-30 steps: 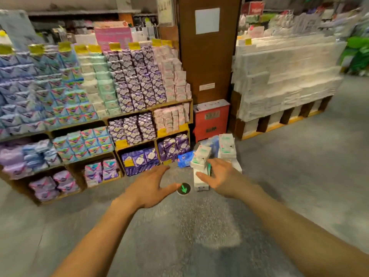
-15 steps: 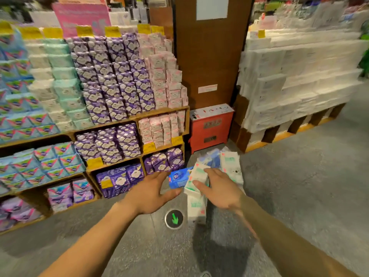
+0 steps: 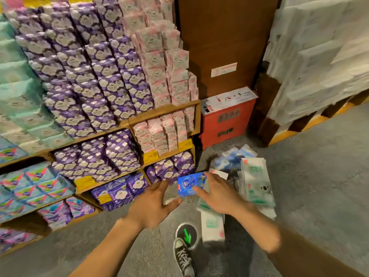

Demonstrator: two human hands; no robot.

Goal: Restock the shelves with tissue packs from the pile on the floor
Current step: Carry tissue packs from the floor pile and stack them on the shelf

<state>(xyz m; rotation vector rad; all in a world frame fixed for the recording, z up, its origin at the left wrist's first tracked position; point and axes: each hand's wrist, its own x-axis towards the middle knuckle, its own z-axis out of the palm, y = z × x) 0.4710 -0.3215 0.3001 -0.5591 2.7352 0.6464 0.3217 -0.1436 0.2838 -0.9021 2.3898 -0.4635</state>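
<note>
A loose pile of tissue packs (image 3: 255, 182) lies on the grey floor to the right of the wooden shelves (image 3: 163, 111). Most are white with green print, and some pale blue ones (image 3: 231, 158) lie behind. A bright blue pack (image 3: 188, 183) rests at the pile's left edge. My right hand (image 3: 217, 193) hovers over the pile with fingers spread, touching or just above the blue pack. My left hand (image 3: 153, 204) is open, palm down, left of the pile and holds nothing.
The shelves are packed with purple, pink, teal and blue packs. A red box (image 3: 227, 116) stands against a brown pillar (image 3: 225, 41). White paper bundles sit on a pallet (image 3: 319, 56) at right. A green arrow floor marker (image 3: 186, 234) and my sneaker (image 3: 182, 256) are below.
The view has come closer and lower toward the pile. Both hands have reached forward, my right hand from the white-green packs toward the blue pack.
</note>
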